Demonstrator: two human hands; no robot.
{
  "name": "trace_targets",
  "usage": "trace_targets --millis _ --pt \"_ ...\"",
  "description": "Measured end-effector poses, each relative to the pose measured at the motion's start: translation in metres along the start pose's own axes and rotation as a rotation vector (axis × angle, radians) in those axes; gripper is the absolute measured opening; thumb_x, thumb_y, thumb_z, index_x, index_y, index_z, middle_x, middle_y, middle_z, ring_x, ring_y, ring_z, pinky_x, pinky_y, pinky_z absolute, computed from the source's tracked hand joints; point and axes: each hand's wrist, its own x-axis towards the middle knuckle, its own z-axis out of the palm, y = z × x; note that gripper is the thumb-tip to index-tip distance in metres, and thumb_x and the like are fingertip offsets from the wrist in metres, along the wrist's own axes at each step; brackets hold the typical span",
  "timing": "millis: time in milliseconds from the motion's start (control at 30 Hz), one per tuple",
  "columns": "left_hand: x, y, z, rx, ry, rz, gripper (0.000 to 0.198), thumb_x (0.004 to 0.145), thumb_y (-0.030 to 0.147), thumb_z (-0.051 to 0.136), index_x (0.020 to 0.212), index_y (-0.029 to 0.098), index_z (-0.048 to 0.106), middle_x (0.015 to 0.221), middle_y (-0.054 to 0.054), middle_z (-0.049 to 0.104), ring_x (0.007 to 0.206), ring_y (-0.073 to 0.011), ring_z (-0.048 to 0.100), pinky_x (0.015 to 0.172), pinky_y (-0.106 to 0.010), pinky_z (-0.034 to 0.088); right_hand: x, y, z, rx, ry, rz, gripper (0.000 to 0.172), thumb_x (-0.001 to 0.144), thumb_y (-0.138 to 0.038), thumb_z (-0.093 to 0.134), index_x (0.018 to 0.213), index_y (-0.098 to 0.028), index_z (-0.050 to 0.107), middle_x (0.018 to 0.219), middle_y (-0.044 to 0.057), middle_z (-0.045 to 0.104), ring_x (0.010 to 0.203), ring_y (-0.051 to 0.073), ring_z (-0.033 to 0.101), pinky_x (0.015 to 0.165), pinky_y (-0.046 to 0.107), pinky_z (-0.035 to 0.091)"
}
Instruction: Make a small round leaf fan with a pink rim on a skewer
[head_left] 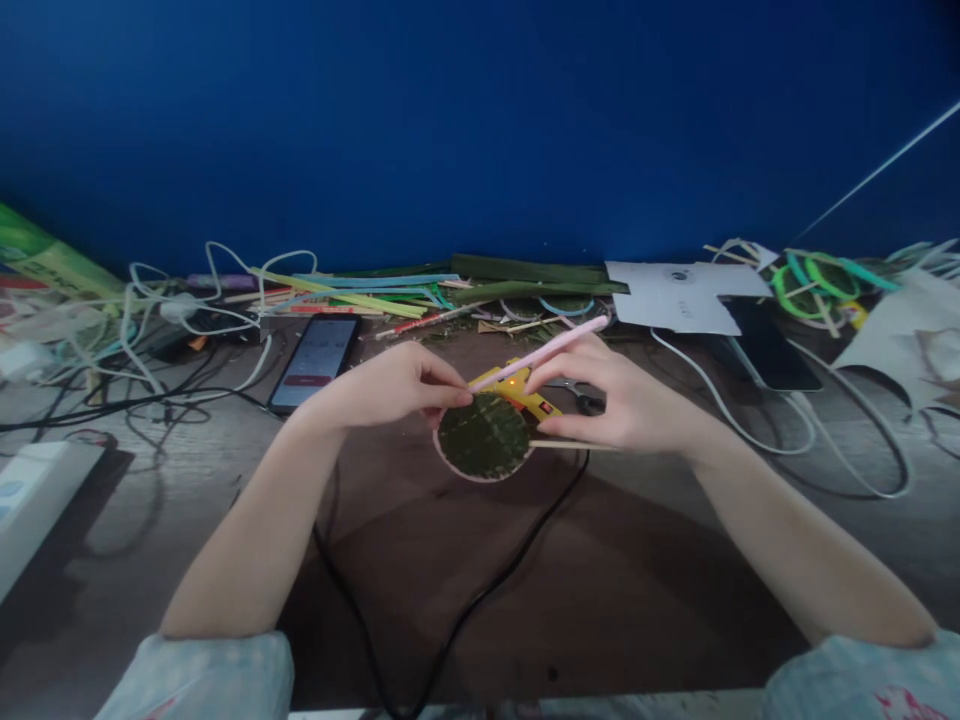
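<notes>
Sleeves (210, 680) nearest, left hand (420, 385) pinches pink strip (540, 354) slanting away rightward; right hand's (604, 390) grip unclear.

Disc (484, 437): dark green, paler streaky flecks, edged in pale pink. Strip (555, 350): light pink. Device (538, 404): yellow, small orange glow, dark lettering patch. Thin stick (576, 445): pale tan. Sleeves (206, 675): light blue/white check, some red-pink marks. Desk (525, 640): dark brown, greyer at left. Backdrop (450, 130): solid deep blue. Flat leaves (525, 270): dull green. Paper (667, 290): white, dark print. Rings (787, 292): neon green. Front cable (491, 594): black.
</notes>
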Motion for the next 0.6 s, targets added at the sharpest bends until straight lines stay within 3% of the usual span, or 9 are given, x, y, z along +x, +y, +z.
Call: trace_targets --millis 100,200,267,333,433,600 --pt "-0.0016 0.0007 -0.0006 -0.029 0.012 0.008 0.024 0.076 0.036 0.058 0.077 0.017 0.072 0.058 0.002 0.065 0.054 -0.0091 0.056 0.050 -0.016 0.039 -0.0005 0.0024 -0.0037 0.099 0.060 0.120 0.014 0.079 -0.032 0.061 0.085 -0.019 0.061 0.089 0.005 0.060 0.089 0.020 0.054 0.081 0.037 0.043" --pt "-0.0027 0.0017 0.0009 -0.053 -0.012 0.011 0.026 0.076 0.039 0.058 0.078 0.017 0.072 0.059 0.001 0.066 0.055 -0.0100 0.057 0.052 -0.017 0.041 -0.0003 0.0024 -0.0026 0.290 0.109 0.191 0.030 0.077 -0.034 0.063 0.102 -0.019 0.059 0.086 0.004 0.062 0.080 0.018 0.058 0.073 0.033 0.047" --pt "-0.0028 0.0022 0.0024 -0.057 -0.042 0.014 0.027 0.076 0.040 0.058 0.079 0.017 0.072 0.061 0.000 0.067 0.057 -0.0109 0.058 0.053 -0.018 0.042 -0.0001 0.0012 -0.0008 0.405 0.100 0.146 0.035 0.078 -0.033 0.063 0.110 -0.021 0.058 0.091 0.004 0.064 0.083 0.017 0.059 0.073 0.032 0.048" --pt "-0.0027 0.0026 0.0034 -0.050 -0.055 0.029 0.027 0.076 0.039 0.057 0.078 0.017 0.071 0.062 0.000 0.067 0.058 -0.0112 0.058 0.054 -0.018 0.042 -0.0001 -0.0003 0.0001 0.455 0.073 0.092 0.027 0.080 -0.031 0.060 0.105 -0.021 0.062 0.096 0.005 0.065 0.088 0.018 0.060 0.075 0.032 0.048" --pt "-0.0029 0.0033 0.0029 -0.047 -0.040 0.056 0.025 0.076 0.038 0.057 0.074 0.017 0.071 0.061 0.000 0.066 0.057 -0.0110 0.057 0.055 -0.018 0.042 -0.0009 -0.0016 -0.0009 0.448 0.085 0.042 0.017 0.083 -0.028 0.057 0.093 -0.021 0.068 0.091 0.005 0.067 0.087 0.018 0.060 0.076 0.033 0.048" --pt "-0.0045 0.0051 0.0006 -0.067 -0.017 0.050 0.024 0.076 0.037 0.058 0.069 0.016 0.069 0.058 0.001 0.065 0.056 -0.0104 0.056 0.054 -0.018 0.042 -0.0039 -0.0019 -0.0039 0.401 0.137 0.011 0.016 0.080 -0.022 0.061 0.093 -0.024 0.070 0.091 0.004 0.062 0.085 0.016 0.058 0.074 0.031 0.049"
